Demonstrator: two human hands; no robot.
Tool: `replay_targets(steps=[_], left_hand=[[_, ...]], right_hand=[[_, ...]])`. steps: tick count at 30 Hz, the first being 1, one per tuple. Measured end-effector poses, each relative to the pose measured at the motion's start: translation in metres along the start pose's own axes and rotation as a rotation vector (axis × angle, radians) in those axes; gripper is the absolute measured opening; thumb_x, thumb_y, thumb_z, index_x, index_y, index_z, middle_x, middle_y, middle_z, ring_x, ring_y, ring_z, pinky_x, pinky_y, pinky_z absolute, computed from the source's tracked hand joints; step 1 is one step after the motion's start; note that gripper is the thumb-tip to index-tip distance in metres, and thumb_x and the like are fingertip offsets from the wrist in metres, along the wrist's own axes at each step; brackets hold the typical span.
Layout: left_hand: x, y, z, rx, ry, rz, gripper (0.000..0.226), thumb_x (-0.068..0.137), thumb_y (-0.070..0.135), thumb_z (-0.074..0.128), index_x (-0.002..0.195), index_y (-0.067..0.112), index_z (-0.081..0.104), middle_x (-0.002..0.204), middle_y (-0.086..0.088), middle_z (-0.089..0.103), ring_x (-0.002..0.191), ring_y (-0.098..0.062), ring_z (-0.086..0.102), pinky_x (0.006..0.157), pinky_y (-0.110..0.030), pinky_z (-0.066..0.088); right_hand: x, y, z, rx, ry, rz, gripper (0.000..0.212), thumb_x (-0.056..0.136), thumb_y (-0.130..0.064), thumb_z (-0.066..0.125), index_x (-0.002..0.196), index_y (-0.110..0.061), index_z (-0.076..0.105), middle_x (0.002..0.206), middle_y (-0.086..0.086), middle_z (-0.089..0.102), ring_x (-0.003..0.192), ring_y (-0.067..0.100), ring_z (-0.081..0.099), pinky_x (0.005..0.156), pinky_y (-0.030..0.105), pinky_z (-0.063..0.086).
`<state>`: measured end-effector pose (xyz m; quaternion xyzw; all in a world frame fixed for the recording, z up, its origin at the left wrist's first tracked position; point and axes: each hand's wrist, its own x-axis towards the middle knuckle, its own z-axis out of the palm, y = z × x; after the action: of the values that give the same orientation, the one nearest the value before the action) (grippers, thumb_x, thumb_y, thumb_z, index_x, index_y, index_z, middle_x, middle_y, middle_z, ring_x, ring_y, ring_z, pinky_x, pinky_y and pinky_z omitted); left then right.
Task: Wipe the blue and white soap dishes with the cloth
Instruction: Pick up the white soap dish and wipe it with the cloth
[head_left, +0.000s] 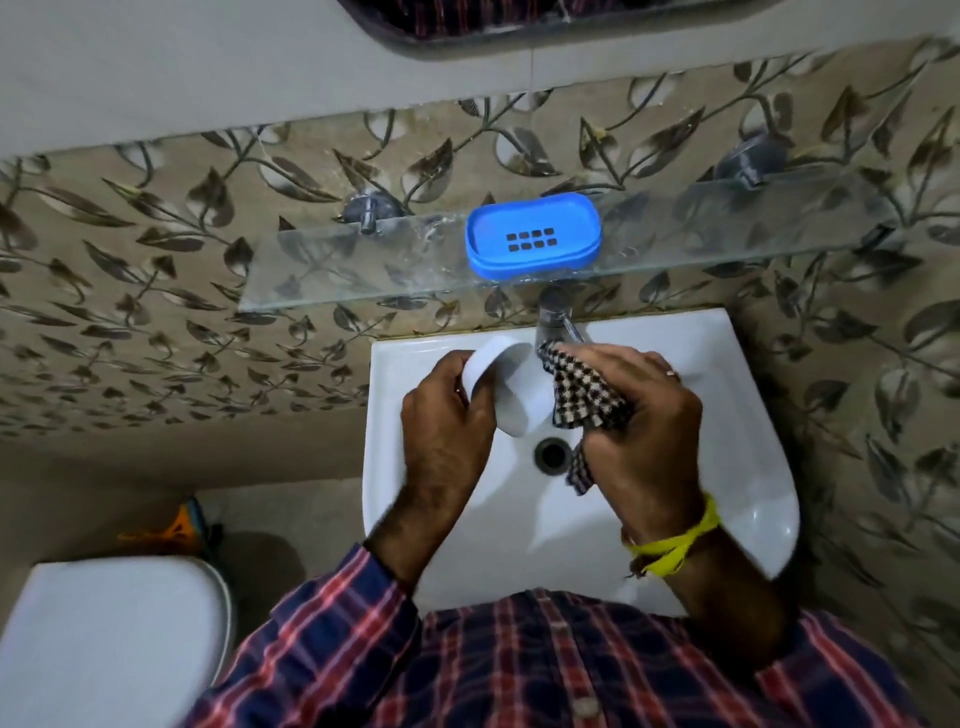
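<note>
You are holding the white soap dish (506, 387) tilted above the sink (737, 467), your left hand (447, 415) keeping its grip closed on the dish's left end. Your right hand (641, 415) is gripping the checkered cloth (584, 392) tightly, pressing it against the dish's right side. The blue soap dish (533, 235) is sitting on the glass shelf (363, 270) above the tap (555, 314).

The person wears a plaid shirt (545, 670) in dark blue crossed with red and pale pink lines, buttoned down the front just below the near rim of the sink (727, 499). Its left sleeve (332, 608) reaches the forearm beside the sink's left edge. Above the sink's right edge, a yellow thread band (675, 545) is tied around the right wrist, and a ring (671, 373) sits on one finger of the right hand (644, 426).
</note>
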<state>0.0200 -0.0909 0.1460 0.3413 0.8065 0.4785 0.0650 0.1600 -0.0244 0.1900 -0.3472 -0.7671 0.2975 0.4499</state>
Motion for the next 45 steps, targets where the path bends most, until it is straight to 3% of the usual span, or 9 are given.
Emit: replay_targets(steps=[3, 9, 16, 22, 26, 32, 36, 40, 45], left_hand=[[0.006, 0.002, -0.015, 0.218, 0.072, 0.088, 0.02, 0.09, 0.029, 0.061, 0.1, 0.016, 0.072, 0.083, -0.006, 0.077, 0.075, -0.032, 0.069, 0.066, -0.028, 0.045], [-0.006, 0.011, -0.014, 0.436, -0.162, 0.153, 0.007, 0.083, 0.014, 0.066, 0.087, 0.011, 0.071, 0.086, -0.017, 0.076, 0.079, -0.044, 0.067, 0.061, -0.033, 0.041], [-0.014, 0.007, -0.028, 0.298, -0.089, -0.033, 0.003, 0.078, 0.013, 0.073, 0.075, 0.014, 0.073, 0.079, -0.011, 0.077, 0.074, -0.032, 0.07, 0.062, -0.031, 0.048], [-0.016, 0.001, -0.027, 0.237, -0.032, 0.052, 0.009, 0.077, 0.013, 0.068, 0.068, 0.015, 0.066, 0.064, -0.01, 0.07, 0.059, -0.033, 0.064, 0.056, -0.027, 0.04], [-0.018, 0.002, -0.029, 0.215, 0.058, 0.021, 0.008, 0.072, 0.012, 0.077, 0.079, 0.016, 0.077, 0.072, -0.001, 0.076, 0.063, -0.021, 0.067, 0.061, -0.025, 0.045], [-0.015, -0.003, -0.03, 0.093, 0.1, 0.041, 0.014, 0.073, 0.01, 0.071, 0.066, 0.021, 0.064, 0.053, 0.017, 0.052, 0.049, -0.003, 0.047, 0.051, -0.016, 0.036], [-0.023, -0.005, -0.027, 0.01, 0.144, 0.025, 0.014, 0.073, 0.002, 0.078, 0.078, 0.015, 0.075, 0.073, 0.007, 0.073, 0.064, -0.014, 0.068, 0.061, -0.029, 0.056], [-0.025, -0.011, -0.028, -0.098, 0.118, -0.034, 0.009, 0.075, 0.004, 0.074, 0.077, 0.011, 0.07, 0.073, -0.002, 0.072, 0.066, -0.025, 0.067, 0.062, -0.045, 0.057], [-0.026, -0.004, -0.037, -0.197, 0.207, -0.041, 0.014, 0.078, 0.03, 0.078, 0.075, 0.026, 0.064, 0.07, 0.01, 0.068, 0.063, -0.012, 0.061, 0.061, -0.029, 0.054]], right_hand=[[0.01, 0.005, -0.005, 0.011, 0.107, -0.008, 0.062, 0.059, 0.019, 0.055, 0.109, -0.012, 0.074, 0.106, -0.005, 0.071, 0.101, 0.017, 0.068, 0.091, 0.039, 0.053], [0.002, -0.003, 0.025, -0.308, -0.333, -0.383, 0.036, 0.084, -0.018, 0.056, 0.116, -0.022, 0.073, 0.123, -0.003, 0.07, 0.106, 0.03, 0.064, 0.097, 0.044, 0.039], [-0.022, 0.022, 0.029, -0.128, -0.471, -0.218, 0.058, 0.076, 0.019, 0.063, 0.127, -0.01, 0.065, 0.136, 0.009, 0.061, 0.129, 0.034, 0.053, 0.112, 0.044, 0.041], [-0.025, 0.009, 0.034, -0.087, -0.544, -0.285, 0.053, 0.082, 0.013, 0.061, 0.129, -0.011, 0.064, 0.14, 0.009, 0.057, 0.139, 0.031, 0.044, 0.115, 0.042, 0.037], [-0.019, 0.013, 0.033, 0.036, -0.407, -0.113, 0.06, 0.073, 0.023, 0.057, 0.126, -0.004, 0.064, 0.137, 0.014, 0.059, 0.131, 0.023, 0.053, 0.114, 0.035, 0.04], [-0.028, 0.011, 0.038, 0.044, -0.394, -0.265, 0.046, 0.085, 0.009, 0.059, 0.127, -0.008, 0.064, 0.14, 0.011, 0.057, 0.137, 0.027, 0.047, 0.115, 0.039, 0.038], [-0.028, 0.013, 0.035, 0.169, -0.224, 0.023, 0.066, 0.063, 0.03, 0.059, 0.123, 0.003, 0.063, 0.128, 0.014, 0.062, 0.123, 0.014, 0.058, 0.108, 0.035, 0.046], [-0.029, 0.0, 0.034, 0.12, -0.275, -0.104, 0.056, 0.074, 0.005, 0.047, 0.127, -0.003, 0.063, 0.135, 0.01, 0.06, 0.129, 0.016, 0.055, 0.112, 0.033, 0.042], [-0.031, 0.012, 0.036, 0.126, -0.201, 0.117, 0.067, 0.065, 0.025, 0.05, 0.124, -0.002, 0.065, 0.125, 0.008, 0.067, 0.118, 0.012, 0.062, 0.105, 0.035, 0.049]])
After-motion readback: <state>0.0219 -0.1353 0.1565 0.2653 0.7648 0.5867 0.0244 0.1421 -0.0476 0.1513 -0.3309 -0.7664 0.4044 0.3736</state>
